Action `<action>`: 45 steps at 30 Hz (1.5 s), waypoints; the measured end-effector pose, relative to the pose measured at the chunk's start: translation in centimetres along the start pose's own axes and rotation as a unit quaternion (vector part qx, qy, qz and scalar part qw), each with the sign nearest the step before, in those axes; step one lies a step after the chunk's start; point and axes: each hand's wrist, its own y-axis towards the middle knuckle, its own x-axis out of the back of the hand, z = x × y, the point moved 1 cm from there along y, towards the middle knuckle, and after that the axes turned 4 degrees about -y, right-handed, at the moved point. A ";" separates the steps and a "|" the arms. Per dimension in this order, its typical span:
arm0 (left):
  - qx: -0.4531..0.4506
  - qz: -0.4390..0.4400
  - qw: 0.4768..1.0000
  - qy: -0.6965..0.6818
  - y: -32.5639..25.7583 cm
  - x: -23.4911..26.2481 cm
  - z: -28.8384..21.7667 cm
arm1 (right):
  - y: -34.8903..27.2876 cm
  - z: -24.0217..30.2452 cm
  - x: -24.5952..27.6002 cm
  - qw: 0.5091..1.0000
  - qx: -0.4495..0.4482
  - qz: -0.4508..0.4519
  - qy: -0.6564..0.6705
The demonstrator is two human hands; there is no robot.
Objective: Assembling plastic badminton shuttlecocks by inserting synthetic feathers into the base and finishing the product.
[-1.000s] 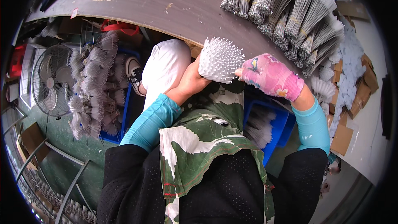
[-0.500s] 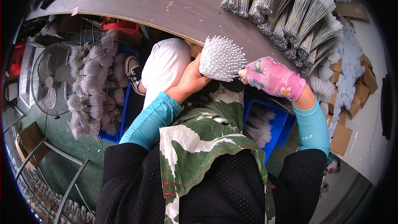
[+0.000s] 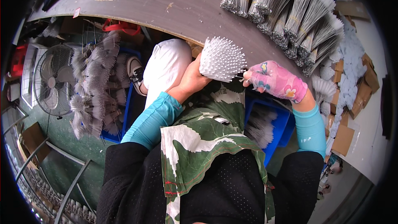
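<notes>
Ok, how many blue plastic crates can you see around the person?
2. One blue crate sits under the table edge below the gloved right hand; the other blue crate is left of the knee. More may be hidden.

Table (image 3: 166,4) bare across left and middle, open to pass there. Far right blocked by tied wire bundles (image 3: 286,12) fanning to the edge. Left hand (image 3: 192,79) and gloved right hand (image 3: 275,81) sit at the table edge with the white bristle bunch (image 3: 222,60) between them, tight gap. Blue bin (image 3: 273,120) below right, fan (image 3: 52,81) well left.

Single head-worn fisheye view, close, straight down over lap and table (image 3: 166,4).
</notes>
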 end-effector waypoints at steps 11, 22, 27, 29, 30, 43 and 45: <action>0.015 0.025 0.999 0.012 0.3 0.4 -1.5 | -1.1 -3.0 -1.3 0.988 0.021 -0.090 0.126; 0.014 0.049 0.998 -0.023 0.7 1.0 -2.5 | 0.8 -4.9 -2.3 0.932 0.178 -0.159 0.275; 0.089 0.088 0.983 -0.133 0.6 1.0 -1.5 | 3.4 -4.5 -5.1 0.916 0.275 -0.257 0.140; 0.031 0.124 0.988 -0.089 1.1 0.9 -2.7 | 4.5 -4.1 -5.4 0.885 0.337 -0.321 0.005; -0.025 0.154 0.987 -0.041 1.2 0.9 -3.2 | 5.1 -4.3 -6.0 0.885 0.338 -0.320 0.006; -0.082 -0.021 0.995 0.058 -0.2 -0.9 -1.0 | 8.3 -3.9 -15.2 0.757 0.294 -0.496 0.308; -0.037 -0.033 0.998 0.032 0.0 -0.8 -0.1 | 8.2 -4.4 -15.2 0.786 0.274 -0.505 0.227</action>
